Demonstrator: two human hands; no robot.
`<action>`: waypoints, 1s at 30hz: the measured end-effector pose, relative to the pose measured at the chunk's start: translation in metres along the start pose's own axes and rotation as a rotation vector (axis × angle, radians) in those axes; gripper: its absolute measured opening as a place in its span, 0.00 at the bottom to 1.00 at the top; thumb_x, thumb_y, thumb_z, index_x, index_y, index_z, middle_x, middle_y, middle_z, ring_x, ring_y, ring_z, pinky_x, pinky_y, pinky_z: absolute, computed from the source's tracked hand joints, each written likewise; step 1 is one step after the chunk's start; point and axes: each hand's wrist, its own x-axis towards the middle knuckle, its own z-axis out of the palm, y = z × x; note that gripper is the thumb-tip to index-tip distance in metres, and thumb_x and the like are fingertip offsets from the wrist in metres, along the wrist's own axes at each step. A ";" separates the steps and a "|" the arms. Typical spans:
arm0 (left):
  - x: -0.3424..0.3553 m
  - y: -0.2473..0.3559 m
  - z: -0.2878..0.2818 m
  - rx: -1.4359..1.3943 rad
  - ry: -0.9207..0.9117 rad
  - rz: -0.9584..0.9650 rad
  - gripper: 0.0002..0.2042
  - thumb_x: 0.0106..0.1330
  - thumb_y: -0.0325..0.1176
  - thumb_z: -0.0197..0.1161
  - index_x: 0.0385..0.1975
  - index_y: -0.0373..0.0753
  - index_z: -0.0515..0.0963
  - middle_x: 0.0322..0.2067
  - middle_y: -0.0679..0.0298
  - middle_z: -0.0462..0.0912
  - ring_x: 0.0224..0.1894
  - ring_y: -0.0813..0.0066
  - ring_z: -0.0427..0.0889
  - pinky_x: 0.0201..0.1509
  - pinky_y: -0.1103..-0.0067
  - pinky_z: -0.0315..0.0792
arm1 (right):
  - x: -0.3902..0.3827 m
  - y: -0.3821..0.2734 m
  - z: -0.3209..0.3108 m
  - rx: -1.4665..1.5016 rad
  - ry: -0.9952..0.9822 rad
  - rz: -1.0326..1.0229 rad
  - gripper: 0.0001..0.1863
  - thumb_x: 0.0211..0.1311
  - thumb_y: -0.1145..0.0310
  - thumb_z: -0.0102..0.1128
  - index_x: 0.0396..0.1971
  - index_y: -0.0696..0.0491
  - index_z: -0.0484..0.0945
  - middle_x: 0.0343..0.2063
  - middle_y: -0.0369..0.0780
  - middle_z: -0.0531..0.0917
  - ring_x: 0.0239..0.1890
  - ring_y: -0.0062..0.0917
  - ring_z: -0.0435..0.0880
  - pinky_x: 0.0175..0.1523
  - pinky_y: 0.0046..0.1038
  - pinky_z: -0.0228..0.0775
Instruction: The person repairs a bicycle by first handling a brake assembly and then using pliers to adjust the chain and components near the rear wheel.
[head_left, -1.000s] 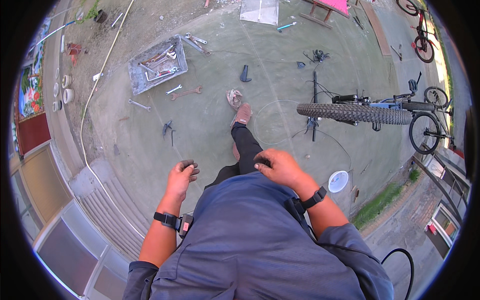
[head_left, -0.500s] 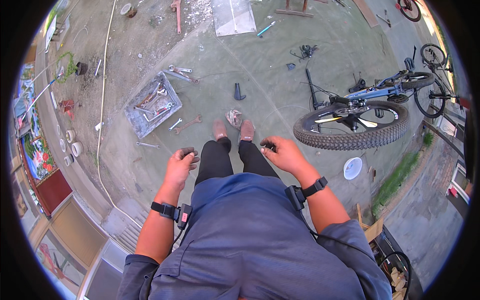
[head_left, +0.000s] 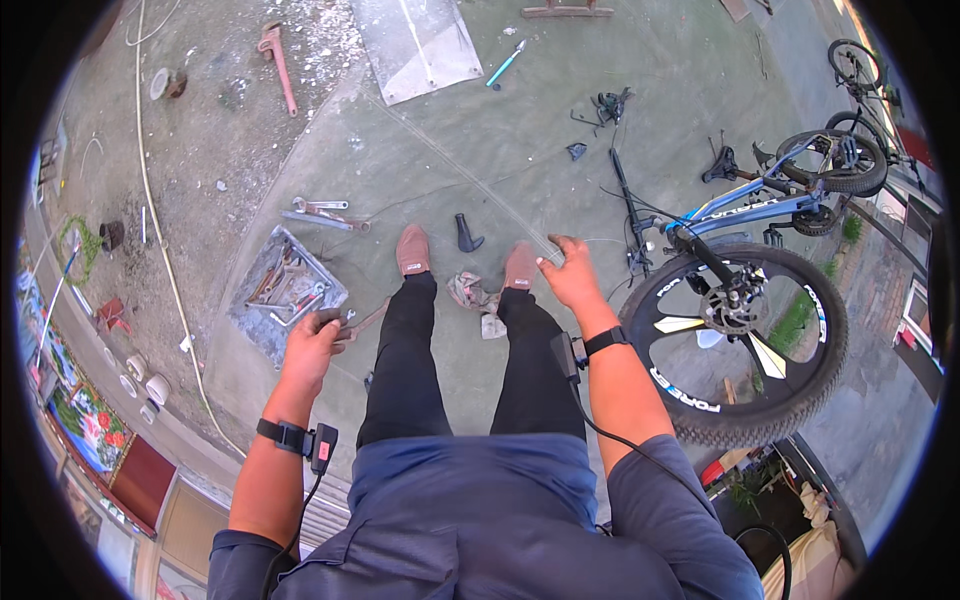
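Note:
My left hand (head_left: 312, 348) hangs with loosely curled fingers and nothing visible in it. Near it are a grey tray (head_left: 245, 318) of wrenches and a rusty wrench (head_left: 370, 318), partly hidden by the fingertips. My right hand (head_left: 577, 275) is held out with thumb and forefinger apart, nothing between them. To its right is a blue bicycle (head_left: 745, 205) with its large front wheel (head_left: 655, 395) towards me. A handlebar (head_left: 624, 190) lies on the ground beside the frame. Between my feet are a crumpled rag (head_left: 466, 290) and a dark L-shaped thing (head_left: 467, 233).
More wrenches (head_left: 325, 215) lie behind the tray. Farther off are a red pipe wrench (head_left: 280, 70), a pale sheet (head_left: 415, 50), a turquoise-handled tool (head_left: 508, 62) and black bicycle parts (head_left: 610, 105). A long hose (head_left: 148, 180) runs down the left side. Another bicycle (head_left: 858, 75) stands far right.
My feet have stepped apart, one either side of the rag. The view has shifted, and the front wheel appears nearer and more face-on. Both hands have swung farther apart, still empty.

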 end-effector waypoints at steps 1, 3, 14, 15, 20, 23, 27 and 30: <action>0.021 -0.001 0.000 0.014 0.010 -0.023 0.15 0.67 0.30 0.54 0.51 0.30 0.72 0.46 0.56 0.80 0.43 0.70 0.83 0.41 0.78 0.74 | 0.027 0.016 0.007 -0.026 0.023 0.017 0.29 0.50 0.61 0.67 0.54 0.53 0.74 0.58 0.51 0.67 0.58 0.45 0.70 0.61 0.37 0.66; 0.062 -0.005 0.000 0.050 0.022 -0.077 0.15 0.67 0.30 0.54 0.51 0.30 0.72 0.46 0.56 0.80 0.43 0.69 0.83 0.41 0.79 0.74 | 0.071 0.048 0.021 -0.079 0.064 0.066 0.30 0.51 0.60 0.67 0.55 0.53 0.74 0.59 0.52 0.65 0.60 0.46 0.69 0.62 0.37 0.65; 0.257 -0.043 0.010 0.188 0.096 -0.228 0.18 0.68 0.33 0.54 0.55 0.32 0.69 0.46 0.57 0.80 0.44 0.70 0.81 0.42 0.78 0.73 | 0.306 0.188 0.093 -0.296 0.082 0.231 0.35 0.51 0.53 0.67 0.59 0.51 0.71 0.67 0.53 0.54 0.68 0.47 0.56 0.69 0.38 0.55; 0.266 -0.041 0.012 0.207 0.104 -0.235 0.18 0.68 0.33 0.54 0.55 0.32 0.69 0.46 0.57 0.79 0.44 0.70 0.81 0.42 0.78 0.73 | 0.320 0.196 0.095 -0.305 0.095 0.236 0.35 0.51 0.54 0.67 0.59 0.51 0.72 0.67 0.53 0.54 0.68 0.47 0.56 0.69 0.37 0.54; 0.293 -0.020 0.021 0.301 0.111 -0.242 0.19 0.68 0.35 0.54 0.56 0.32 0.68 0.47 0.58 0.79 0.45 0.70 0.80 0.43 0.78 0.73 | 0.359 0.231 0.102 -0.308 0.082 0.250 0.32 0.52 0.55 0.66 0.58 0.51 0.73 0.67 0.52 0.55 0.68 0.45 0.56 0.69 0.36 0.54; 0.296 -0.009 0.020 0.309 0.116 -0.216 0.19 0.69 0.35 0.54 0.55 0.32 0.68 0.47 0.58 0.79 0.44 0.70 0.81 0.43 0.78 0.74 | 0.361 0.239 0.105 -0.245 0.103 0.260 0.32 0.53 0.56 0.65 0.57 0.54 0.73 0.67 0.51 0.57 0.68 0.42 0.57 0.69 0.35 0.55; 0.291 0.008 0.032 0.312 0.101 -0.188 0.19 0.69 0.35 0.54 0.55 0.32 0.69 0.46 0.58 0.79 0.44 0.71 0.81 0.42 0.79 0.74 | 0.355 0.231 0.107 -0.123 0.241 0.230 0.31 0.53 0.57 0.65 0.54 0.60 0.73 0.64 0.51 0.62 0.63 0.41 0.66 0.66 0.35 0.60; 0.276 0.019 0.041 0.313 0.086 -0.165 0.18 0.68 0.34 0.54 0.55 0.32 0.69 0.46 0.58 0.79 0.43 0.70 0.81 0.42 0.79 0.75 | 0.330 0.235 0.116 0.186 0.354 0.192 0.28 0.55 0.60 0.64 0.53 0.61 0.74 0.57 0.50 0.71 0.56 0.39 0.74 0.59 0.33 0.67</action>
